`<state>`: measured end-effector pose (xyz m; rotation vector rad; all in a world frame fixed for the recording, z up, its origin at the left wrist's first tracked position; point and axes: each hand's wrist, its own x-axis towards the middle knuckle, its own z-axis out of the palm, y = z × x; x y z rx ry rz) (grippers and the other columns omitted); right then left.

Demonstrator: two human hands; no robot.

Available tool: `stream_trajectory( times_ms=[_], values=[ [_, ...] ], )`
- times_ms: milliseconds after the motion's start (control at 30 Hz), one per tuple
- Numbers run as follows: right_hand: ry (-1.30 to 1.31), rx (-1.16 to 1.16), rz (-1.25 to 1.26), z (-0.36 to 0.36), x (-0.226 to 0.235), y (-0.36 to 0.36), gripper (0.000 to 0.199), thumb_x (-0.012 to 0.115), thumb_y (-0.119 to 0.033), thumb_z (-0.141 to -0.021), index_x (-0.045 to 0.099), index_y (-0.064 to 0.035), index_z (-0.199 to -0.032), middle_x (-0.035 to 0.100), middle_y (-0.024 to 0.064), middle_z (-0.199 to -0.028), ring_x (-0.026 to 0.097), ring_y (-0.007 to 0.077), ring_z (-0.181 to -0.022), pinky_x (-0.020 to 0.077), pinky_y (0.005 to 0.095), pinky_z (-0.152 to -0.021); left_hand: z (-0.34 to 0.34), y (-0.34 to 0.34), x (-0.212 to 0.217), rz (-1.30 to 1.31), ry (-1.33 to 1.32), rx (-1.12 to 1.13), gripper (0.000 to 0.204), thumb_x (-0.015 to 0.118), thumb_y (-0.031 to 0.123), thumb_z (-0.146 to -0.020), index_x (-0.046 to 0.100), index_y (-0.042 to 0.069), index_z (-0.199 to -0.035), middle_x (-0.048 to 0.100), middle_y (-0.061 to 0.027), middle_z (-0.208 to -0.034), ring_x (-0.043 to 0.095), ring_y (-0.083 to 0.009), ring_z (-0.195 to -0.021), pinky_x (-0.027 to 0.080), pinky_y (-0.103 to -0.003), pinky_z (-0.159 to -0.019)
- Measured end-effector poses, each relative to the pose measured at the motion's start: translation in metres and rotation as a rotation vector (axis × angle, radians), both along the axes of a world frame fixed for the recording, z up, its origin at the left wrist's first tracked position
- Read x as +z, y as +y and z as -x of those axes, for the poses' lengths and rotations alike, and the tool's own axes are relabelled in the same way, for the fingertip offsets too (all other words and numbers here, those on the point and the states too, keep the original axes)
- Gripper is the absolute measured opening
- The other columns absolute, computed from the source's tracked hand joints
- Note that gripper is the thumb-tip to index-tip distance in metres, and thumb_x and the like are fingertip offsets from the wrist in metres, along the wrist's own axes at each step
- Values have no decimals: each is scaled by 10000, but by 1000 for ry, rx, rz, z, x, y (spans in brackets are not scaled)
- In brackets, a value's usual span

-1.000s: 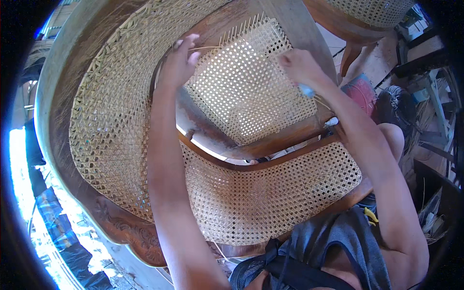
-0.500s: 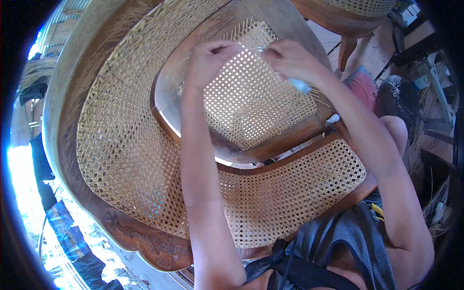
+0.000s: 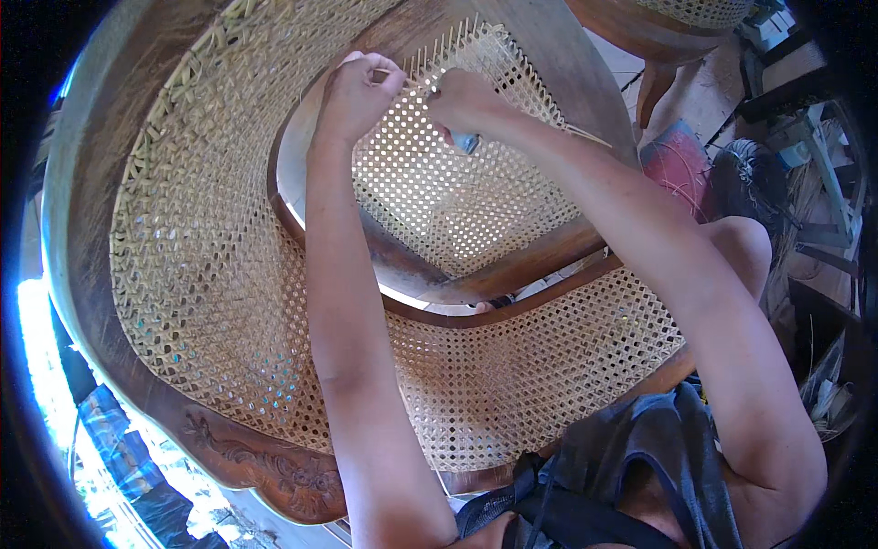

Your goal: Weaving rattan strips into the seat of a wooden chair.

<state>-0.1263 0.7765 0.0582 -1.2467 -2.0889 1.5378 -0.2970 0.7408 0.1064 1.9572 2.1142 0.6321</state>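
A woven cane seat panel (image 3: 476,201) lies in the wooden seat frame (image 3: 540,64) of a chair. Thin pale sticks or cane ends (image 3: 446,44) stand up in a row along its far edge. At the panel's far left corner, my left hand (image 3: 358,99) pinches a thin cane strand (image 3: 382,70). My right hand (image 3: 465,102), just beside it, is closed round a tool with a light blue handle (image 3: 465,143); its working end is hidden by my fingers, so its kind is unclear.
The chair's curved cane backrest (image 3: 219,238) wraps round the left and near sides, with a carved wooden rim (image 3: 265,467). Another cane chair (image 3: 677,37) stands at far right. A red object (image 3: 677,165) and a dark bundle (image 3: 750,183) are by my right knee.
Both hands have moved left along the panel's far edge. The blue handle has swung inward under my right hand. The whole chair sits slightly further left in view.
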Motion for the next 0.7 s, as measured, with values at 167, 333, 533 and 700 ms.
stream_trajectory(
  times_ms=[167, 333, 533, 700],
  values=[
    [126, -113, -11, 10, -8, -7, 263, 592, -150, -805, 683, 81, -718, 688, 206, -676, 725, 270, -696, 580, 380, -682, 1, 5, -1, 26, 34, -104, 195, 680, 182, -839, 702, 6, -920, 548, -41, -840, 526, -127, -708, 449, -290, -682],
    [186, -77, 112, 6, -13, -1, 248, 576, -97, -811, 662, 102, -690, 696, 197, -709, 709, 250, -597, 571, 366, -577, 3, 12, 3, 98, 122, -104, 189, 661, 182, -846, 704, 19, -929, 585, -96, -919, 587, -210, -793, 470, -328, -756],
    [306, -55, 360, 1, -14, 8, 303, 578, -154, -907, 639, 50, -692, 632, 139, -615, 594, 189, -457, 477, 346, -426, 1, 13, 2, 176, 81, -127, 192, 682, 192, -819, 719, 35, -923, 651, -130, -930, 635, -265, -900, 492, -362, -834],
    [175, 17, 131, 3, -6, 10, 358, 569, -209, -927, 647, 60, -704, 645, 129, -603, 642, 208, -499, 527, 359, -498, 0, 4, -1, 156, 112, -251, 163, 694, 152, -832, 728, 43, -949, 668, -111, -929, 623, -220, -925, 509, -345, -796]
  ],
)
